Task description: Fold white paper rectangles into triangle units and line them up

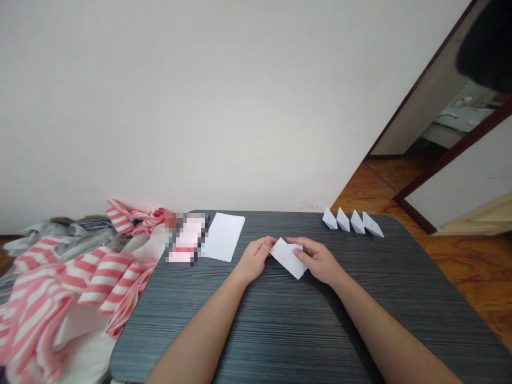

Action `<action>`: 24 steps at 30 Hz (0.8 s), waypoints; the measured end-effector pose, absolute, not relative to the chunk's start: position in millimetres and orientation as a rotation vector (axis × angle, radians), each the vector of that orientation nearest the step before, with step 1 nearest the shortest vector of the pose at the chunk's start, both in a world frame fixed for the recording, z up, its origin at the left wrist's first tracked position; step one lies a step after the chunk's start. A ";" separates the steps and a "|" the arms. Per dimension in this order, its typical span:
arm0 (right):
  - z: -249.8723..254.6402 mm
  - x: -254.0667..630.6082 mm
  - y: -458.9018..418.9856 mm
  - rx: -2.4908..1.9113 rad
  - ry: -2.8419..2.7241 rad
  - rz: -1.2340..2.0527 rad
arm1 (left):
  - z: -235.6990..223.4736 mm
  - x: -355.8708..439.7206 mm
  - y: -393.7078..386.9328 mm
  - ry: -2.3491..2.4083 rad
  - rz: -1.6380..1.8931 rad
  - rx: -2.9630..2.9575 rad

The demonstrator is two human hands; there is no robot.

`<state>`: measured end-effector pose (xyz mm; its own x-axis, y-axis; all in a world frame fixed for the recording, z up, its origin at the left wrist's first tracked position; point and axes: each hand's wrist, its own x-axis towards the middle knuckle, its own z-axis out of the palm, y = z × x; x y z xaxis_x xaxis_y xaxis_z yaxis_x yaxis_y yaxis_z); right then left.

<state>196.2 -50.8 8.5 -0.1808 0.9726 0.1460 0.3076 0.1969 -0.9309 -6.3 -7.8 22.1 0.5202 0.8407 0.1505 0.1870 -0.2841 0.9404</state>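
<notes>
- One folded white paper (285, 256), small, held between both hands above the middle of the table, tilted, one corner pointing toward the person
- One left hand (255, 258), bare, thumb and fingers drawn narrow, pinching the paper at its left corner
- One right hand (320, 261), bare, thumb laid flat over the paper's face, fingers behind it, gripping its right side
- Four folded paper shapes (343, 220), white, pointed at the ends, set side by side in a slanting row near the far right edge of the table, well apart from the hands
- One stack of white paper sheets (225, 237), lying flat at the far left of the table, left of the left hand
- One pixelated item (187, 240), pink and white with a red band, just beside the stack, its details blocked out
- One table (280, 330), dark, fine-grained, rounded at the corners, standing by a pale wall (240, 106)
- One heap of striped cloth (100, 282), red and white, piled at the table's left side
- One wooden floor (468, 261), brown, visible at right
- One dark shape (488, 48), blurred, upper right, identity unclear
</notes>
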 end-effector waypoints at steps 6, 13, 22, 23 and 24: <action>7.5 191.5 -49.5 -1.189 -1.515 1.148 | 16.1 -3.4 -9.5 0.933 0.747 1.704; 5.4 195.2 -48.4 -1.409 -1.446 1.158 | 6.5 -2.3 -3.8 0.954 0.887 1.459; 12.6 194.5 -49.6 -1.431 -1.563 1.115 | 17.3 -3.6 -6.6 0.992 0.771 1.658; 11.8 194.2 -49.6 -1.433 -1.570 1.113 | 18.4 -3.6 -6.9 0.999 0.759 1.680; 10.9 194.1 -49.6 -1.436 -1.573 1.107 | 19.1 -3.6 -7.1 1.010 0.750 1.696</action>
<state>194.1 -49.6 10.9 -0.1160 0.9926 -0.0368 0.3699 0.0087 -0.9290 -3.6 -7.1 19.1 0.4626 0.8863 0.0217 0.2773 -0.1679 0.9460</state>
